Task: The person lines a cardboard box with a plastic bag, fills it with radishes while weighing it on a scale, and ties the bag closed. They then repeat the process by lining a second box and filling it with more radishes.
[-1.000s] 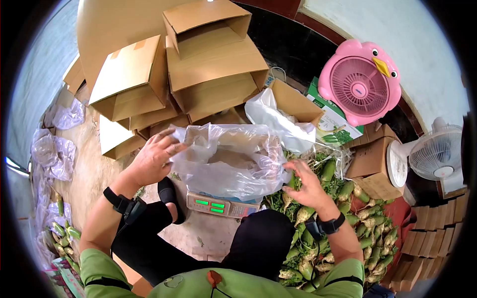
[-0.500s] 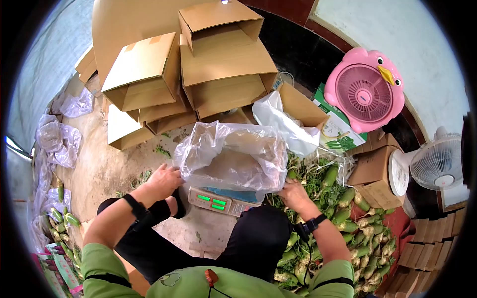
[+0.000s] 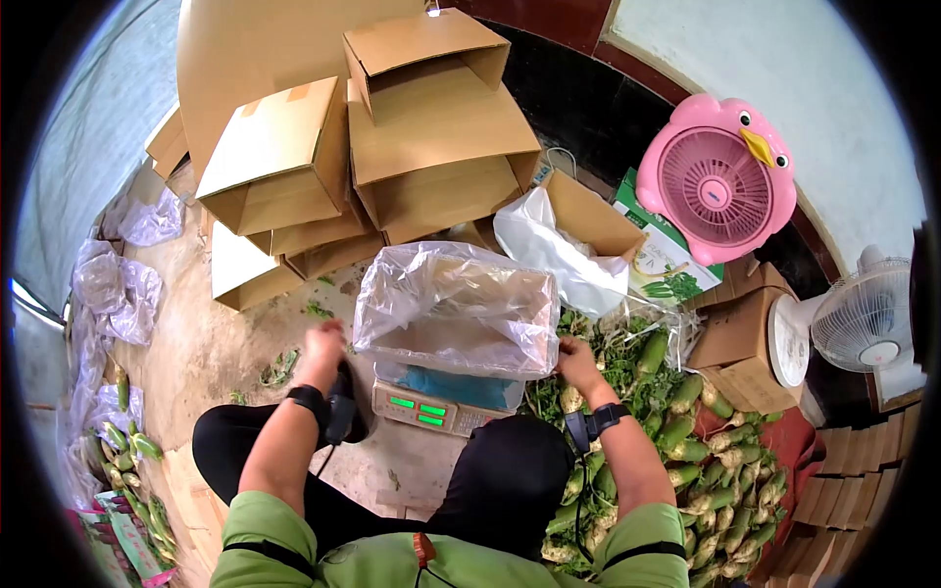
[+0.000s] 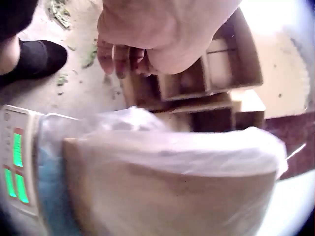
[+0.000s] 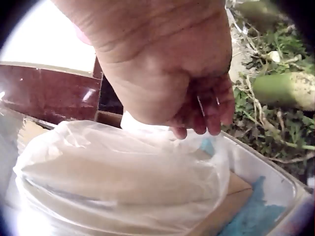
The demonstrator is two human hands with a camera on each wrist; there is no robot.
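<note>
A cardboard box lined with a clear plastic bag (image 3: 456, 338) sits on the blue-covered platform of a digital scale (image 3: 421, 406) with green lit digits. The bag is folded over the box rim. My left hand (image 3: 326, 355) hangs just left of the box, apart from it; in the left wrist view its fingers (image 4: 120, 61) droop loosely around nothing. At the box's right end is my right hand (image 3: 580, 363). In the right wrist view its fingertips (image 5: 214, 125) bend down right at the bag's edge, and nothing shows gripped between them.
Cardboard boxes (image 3: 436, 147) are stacked ahead. A box with white plastic (image 3: 564, 255) stands behind the scale. Green radishes (image 3: 730, 490) with leaves are heaped at right, below a pink fan (image 3: 716, 186) and a white fan (image 3: 863, 314). Plastic bags (image 3: 123, 284) lie at left.
Both hands have come down from the bag's upper rim to the box's sides. The left hand has drawn away from the bag. The bag now lies tighter over the box walls.
</note>
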